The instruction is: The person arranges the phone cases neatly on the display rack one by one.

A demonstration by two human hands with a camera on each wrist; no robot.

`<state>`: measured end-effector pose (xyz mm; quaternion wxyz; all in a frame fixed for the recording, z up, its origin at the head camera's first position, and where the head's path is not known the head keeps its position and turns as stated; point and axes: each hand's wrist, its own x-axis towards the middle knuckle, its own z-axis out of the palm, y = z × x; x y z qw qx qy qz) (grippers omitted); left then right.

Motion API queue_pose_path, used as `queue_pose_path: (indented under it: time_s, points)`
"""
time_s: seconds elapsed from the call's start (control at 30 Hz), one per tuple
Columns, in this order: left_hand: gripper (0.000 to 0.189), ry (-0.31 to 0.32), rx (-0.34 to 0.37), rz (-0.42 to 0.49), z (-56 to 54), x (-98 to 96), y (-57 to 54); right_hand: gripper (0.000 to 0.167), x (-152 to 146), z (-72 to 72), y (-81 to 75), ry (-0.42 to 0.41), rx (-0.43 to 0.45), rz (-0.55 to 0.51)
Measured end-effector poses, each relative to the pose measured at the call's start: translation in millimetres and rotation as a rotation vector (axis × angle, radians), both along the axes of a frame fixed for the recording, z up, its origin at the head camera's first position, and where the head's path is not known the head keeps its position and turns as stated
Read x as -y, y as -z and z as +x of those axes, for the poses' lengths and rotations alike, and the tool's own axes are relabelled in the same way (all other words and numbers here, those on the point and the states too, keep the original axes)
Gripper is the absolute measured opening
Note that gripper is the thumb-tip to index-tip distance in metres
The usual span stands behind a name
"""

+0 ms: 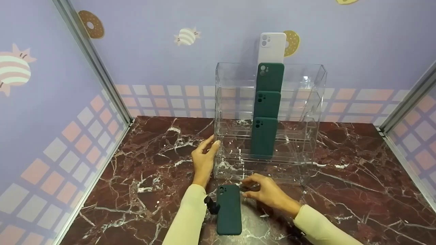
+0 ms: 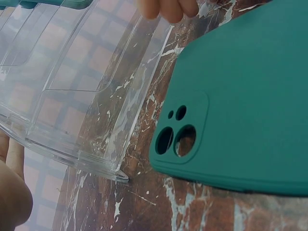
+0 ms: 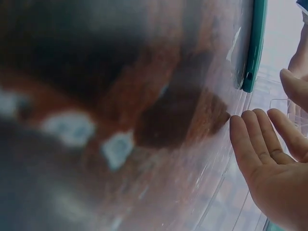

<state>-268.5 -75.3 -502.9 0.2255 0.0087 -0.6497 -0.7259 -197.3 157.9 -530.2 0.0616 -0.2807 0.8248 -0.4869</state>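
Observation:
In the head view a clear tiered rack [image 1: 235, 166] stands on the marbled table. Its middle column holds a white phone case [image 1: 272, 49] at the top, with three dark green cases below, the lowest green case [image 1: 264, 137] nearest the front. My left hand [image 1: 203, 158] rests against the rack's left side, its fingers and thumb nearly straight. Flat on the table before the rack lies another dark green phone case [image 1: 229, 211], camera holes at its far end. Just to its right, my right hand [image 1: 267, 192] holds nothing; its fingers are loosely bent.
Patterned wall panels [image 1: 163, 61] enclose the table at the back and both sides. Metal frame strips [image 1: 98, 64] run along the panel corners. A small black device [image 1: 212, 205] sits at the left wrist, beside the flat case.

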Motion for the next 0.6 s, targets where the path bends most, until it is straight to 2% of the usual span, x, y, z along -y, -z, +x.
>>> queue_pose_path:
  time_s: [0.37, 0.6]
  points:
    - [0.033, 0.022, 0.001, -0.018, 2.2, 1.6, -0.1, 0.039, 5, -3.2, 0.8, -0.031, -0.019, 0.033]
    - [0.034, 0.019, 0.025, -0.030, 3.4, 2.1, -0.7, 0.040, 16, -2.3, 1.4, -0.013, -0.089, 0.138]
